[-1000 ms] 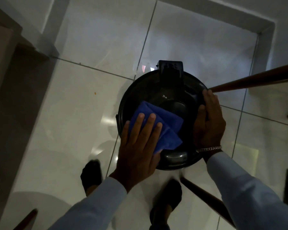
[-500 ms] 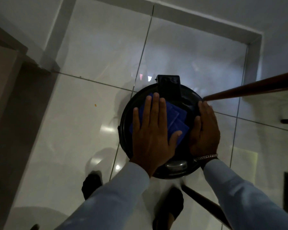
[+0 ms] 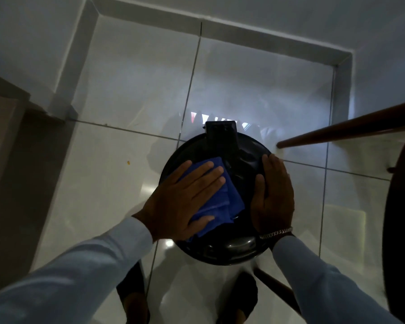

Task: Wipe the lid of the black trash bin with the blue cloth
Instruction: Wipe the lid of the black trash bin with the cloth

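At frame centre, the blue cloth (image 3: 222,202) is pressed flat under the spread fingers of the left hand (image 3: 185,202) on the black trash bin's lid (image 3: 243,164); the lid's right edge is covered by the flat, open right hand (image 3: 272,195).

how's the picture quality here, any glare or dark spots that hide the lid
Head view: dim overall, so the black lid shows little surface detail; bright glare patches sit on the glossy floor tiles and on the lid's near rim; wide-angle bending curves the walls; the blue cloth under the left hand stays clearly readable, and the right hand lies flat on the lid.
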